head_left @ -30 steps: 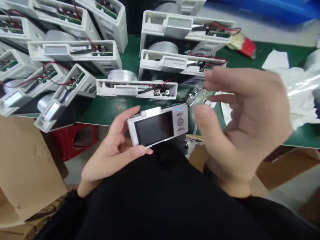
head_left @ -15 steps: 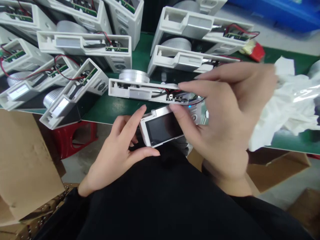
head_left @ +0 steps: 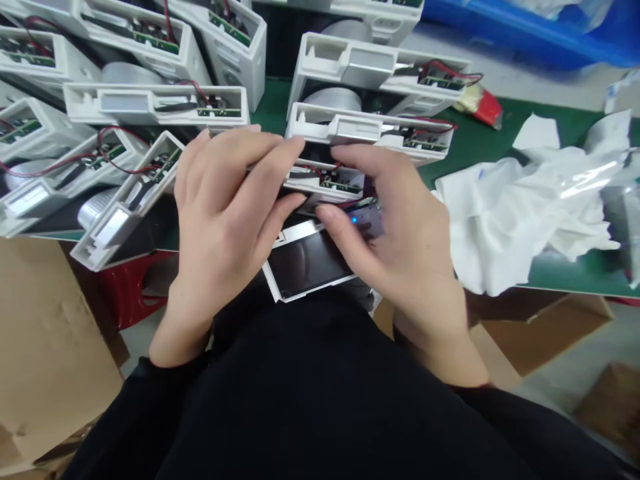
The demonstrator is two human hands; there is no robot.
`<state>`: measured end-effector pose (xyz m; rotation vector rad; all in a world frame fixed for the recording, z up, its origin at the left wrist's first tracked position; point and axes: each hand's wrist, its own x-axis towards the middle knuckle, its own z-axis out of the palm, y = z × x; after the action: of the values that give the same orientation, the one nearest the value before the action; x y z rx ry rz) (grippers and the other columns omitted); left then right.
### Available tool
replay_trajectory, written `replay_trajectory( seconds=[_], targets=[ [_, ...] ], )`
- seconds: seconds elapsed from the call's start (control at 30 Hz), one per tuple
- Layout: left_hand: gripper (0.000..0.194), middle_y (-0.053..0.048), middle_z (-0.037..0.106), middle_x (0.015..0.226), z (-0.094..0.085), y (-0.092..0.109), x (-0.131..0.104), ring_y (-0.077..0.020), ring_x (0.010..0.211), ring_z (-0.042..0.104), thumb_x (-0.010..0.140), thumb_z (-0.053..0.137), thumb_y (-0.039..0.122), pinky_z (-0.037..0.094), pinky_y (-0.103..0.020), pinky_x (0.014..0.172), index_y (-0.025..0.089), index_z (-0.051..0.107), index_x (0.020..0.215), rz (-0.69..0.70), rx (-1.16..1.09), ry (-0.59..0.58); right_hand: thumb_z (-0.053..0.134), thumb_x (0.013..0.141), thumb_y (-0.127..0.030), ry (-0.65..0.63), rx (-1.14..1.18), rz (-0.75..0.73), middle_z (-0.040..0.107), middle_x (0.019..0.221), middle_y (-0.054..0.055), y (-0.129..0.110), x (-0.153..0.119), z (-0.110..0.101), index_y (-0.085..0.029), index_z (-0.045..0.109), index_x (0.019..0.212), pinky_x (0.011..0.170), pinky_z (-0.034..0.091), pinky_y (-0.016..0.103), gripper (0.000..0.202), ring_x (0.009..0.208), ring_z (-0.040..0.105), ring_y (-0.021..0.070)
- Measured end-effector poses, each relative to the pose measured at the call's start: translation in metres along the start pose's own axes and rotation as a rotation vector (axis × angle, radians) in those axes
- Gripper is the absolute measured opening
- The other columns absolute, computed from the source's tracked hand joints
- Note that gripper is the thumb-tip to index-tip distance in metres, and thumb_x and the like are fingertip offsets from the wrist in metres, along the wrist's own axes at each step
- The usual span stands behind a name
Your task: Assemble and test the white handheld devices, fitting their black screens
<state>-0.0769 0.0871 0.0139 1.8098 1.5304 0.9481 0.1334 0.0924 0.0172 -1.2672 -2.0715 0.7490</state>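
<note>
A white camera body with its inner board and wires exposed stands near the table's front edge. My left hand wraps over its left end, thumb in front and fingers behind. At its right end my right hand grips it between thumb and index finger. Below hangs a white-framed part with a dark screen, tilted, past the table edge. A small blue light glows beside my right thumb.
Several open white camera bodies stand at the left and behind. Crumpled white wrapping lies on the green table at right. A red and cream packet, a blue bin and cardboard boxes surround it.
My left hand has moved up from beside the screen part onto the camera body. My right hand has shifted left and closed on the body's right end. The view has shifted slightly.
</note>
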Motion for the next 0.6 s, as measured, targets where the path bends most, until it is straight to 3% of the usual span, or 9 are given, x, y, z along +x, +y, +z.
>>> replay_trajectory(
  seconds=[0.07,0.2,0.33,0.5,0.6],
  targets=[
    [0.036,0.0,0.072,0.128,0.004,0.0,0.0,-0.0293,0.136,0.058,0.094,0.08,0.033,0.019,-0.05,0.133,0.025,0.071,0.128,0.023,0.02,0.009,0.064,0.104,-0.035,-0.015,0.016,-0.017,0.069,0.142,0.007,-0.001,0.002,0.001,-0.027,0.059,0.139,0.11,0.061,0.046,0.036,0.133,0.067,0.0284],
    [0.038,0.001,0.073,0.135,0.0,-0.001,-0.009,-0.0284,0.134,0.061,0.101,0.068,0.025,0.031,-0.048,0.128,0.03,0.067,0.139,0.234,0.151,0.06,0.064,0.105,-0.036,-0.049,-0.061,0.016,0.072,0.137,0.003,-0.008,0.008,0.001,-0.03,0.059,0.139,0.107,0.063,0.048,0.035,0.125,0.071,0.029],
    [0.046,0.003,0.07,0.142,-0.005,-0.004,-0.013,-0.0307,0.141,0.057,0.101,0.066,0.022,0.027,-0.051,0.132,0.034,0.063,0.145,0.22,0.147,0.004,0.06,0.105,-0.032,-0.047,-0.148,0.049,0.076,0.127,0.003,-0.015,0.012,0.002,-0.031,0.068,0.128,0.104,0.065,0.049,0.025,0.117,0.074,0.0315],
    [0.05,-0.007,0.07,0.137,-0.003,-0.008,-0.008,-0.0314,0.133,0.061,0.094,0.074,0.024,0.035,-0.05,0.124,0.024,0.062,0.143,0.337,0.31,0.011,0.061,0.104,-0.03,-0.039,-0.087,0.079,0.075,0.127,0.002,-0.018,0.014,0.004,-0.032,0.069,0.125,0.102,0.065,0.051,0.022,0.118,0.074,0.0315],
    [0.043,-0.008,0.072,0.131,-0.002,-0.005,-0.001,-0.0359,0.132,0.062,0.092,0.079,0.033,0.034,-0.058,0.124,0.024,0.068,0.132,0.232,0.193,-0.014,0.061,0.105,-0.03,-0.017,-0.1,0.02,0.076,0.128,0.001,-0.016,0.014,0.004,-0.031,0.068,0.125,0.097,0.067,0.047,0.021,0.118,0.074,0.0287]
  ],
)
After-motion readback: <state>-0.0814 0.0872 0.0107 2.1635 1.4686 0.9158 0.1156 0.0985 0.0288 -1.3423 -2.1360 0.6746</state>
